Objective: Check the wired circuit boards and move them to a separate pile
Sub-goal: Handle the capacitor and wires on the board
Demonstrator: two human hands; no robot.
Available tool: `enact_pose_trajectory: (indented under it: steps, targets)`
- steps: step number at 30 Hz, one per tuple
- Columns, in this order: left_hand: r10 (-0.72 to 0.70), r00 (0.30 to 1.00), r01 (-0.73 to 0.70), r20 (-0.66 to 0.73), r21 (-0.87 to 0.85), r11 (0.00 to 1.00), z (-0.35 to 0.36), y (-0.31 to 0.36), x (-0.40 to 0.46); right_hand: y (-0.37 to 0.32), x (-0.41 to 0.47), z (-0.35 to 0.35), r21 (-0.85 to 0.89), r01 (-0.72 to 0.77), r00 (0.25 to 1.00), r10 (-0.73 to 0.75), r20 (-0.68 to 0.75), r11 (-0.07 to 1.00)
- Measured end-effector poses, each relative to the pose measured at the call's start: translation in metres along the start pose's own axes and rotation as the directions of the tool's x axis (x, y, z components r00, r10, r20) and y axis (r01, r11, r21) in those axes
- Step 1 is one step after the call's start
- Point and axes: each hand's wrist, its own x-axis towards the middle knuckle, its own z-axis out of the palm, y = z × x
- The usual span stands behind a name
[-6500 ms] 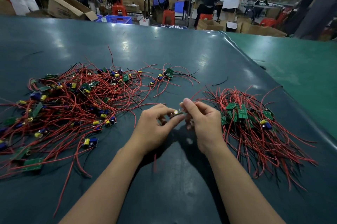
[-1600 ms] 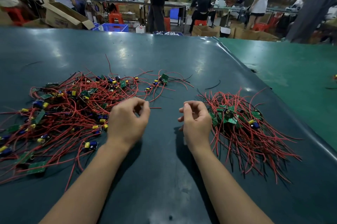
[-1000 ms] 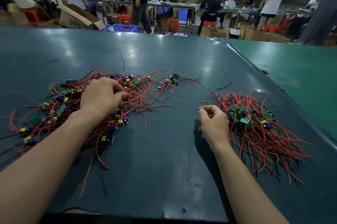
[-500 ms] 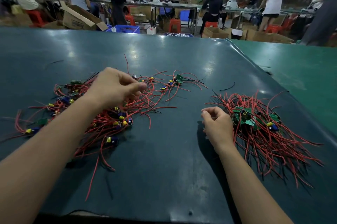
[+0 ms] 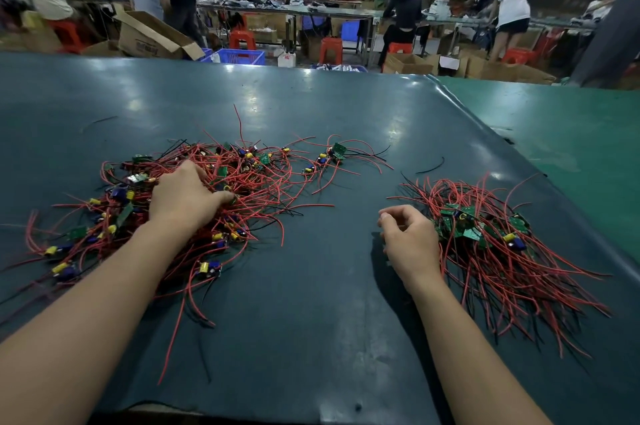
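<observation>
A large loose pile of wired circuit boards [image 5: 263,168], small green boards with red and black leads and yellow and blue parts, spreads over the left of the dark table [image 5: 311,303]. My left hand [image 5: 187,196] lies on that pile. Its fingers curl down into the wires and its thumb pinches a wired circuit board [image 5: 232,198] against the forefinger; the board is mostly hidden. A second, tidier pile of boards [image 5: 485,234] lies at the right. My right hand [image 5: 408,237] rests beside its left edge, fingers loosely curled, holding nothing.
A stray black wire [image 5: 429,166] lies between the piles, farther back. A lighter green table [image 5: 571,133] adjoins on the right. Behind the table stand cardboard boxes [image 5: 152,36], a blue crate [image 5: 239,55], red stools and several people at work benches.
My left hand has dropped from just above the left pile down into its wires and closed there. My right hand has stayed beside the right pile.
</observation>
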Motion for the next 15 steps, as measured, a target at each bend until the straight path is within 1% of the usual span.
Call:
enact_pose_trajectory:
  steps: [2,5,7,11,13,15]
  targets:
    - [0.033,0.999,-0.035,0.015,0.104,0.994,0.001,0.002,-0.001,0.0,0.0,0.0,-0.004,0.002,1.0,-0.002,0.005,1.0]
    - [0.121,0.989,-0.098,-0.088,0.231,0.968,0.002,0.012,-0.007,0.001,-0.001,0.001,-0.012,0.006,1.0,-0.006,0.011,1.0]
    - [0.16,0.979,-0.124,-0.127,0.25,0.96,0.007,0.017,-0.012,0.001,-0.001,0.001,-0.011,0.007,1.0,-0.007,0.015,1.0]
    - [0.114,0.989,-0.101,-0.099,0.123,0.987,0.012,0.022,-0.015,0.002,-0.001,0.0,-0.012,0.007,1.0,-0.007,0.023,1.0]
    - [0.145,0.977,-0.141,-0.159,0.035,0.989,0.012,0.022,-0.018,0.002,-0.001,0.0,-0.011,0.009,1.0,-0.009,0.023,1.0]
    - [0.206,0.942,-0.23,-0.264,-0.064,0.971,0.012,0.021,-0.024,0.002,0.0,0.001,-0.011,0.011,1.0,-0.01,0.024,1.0]
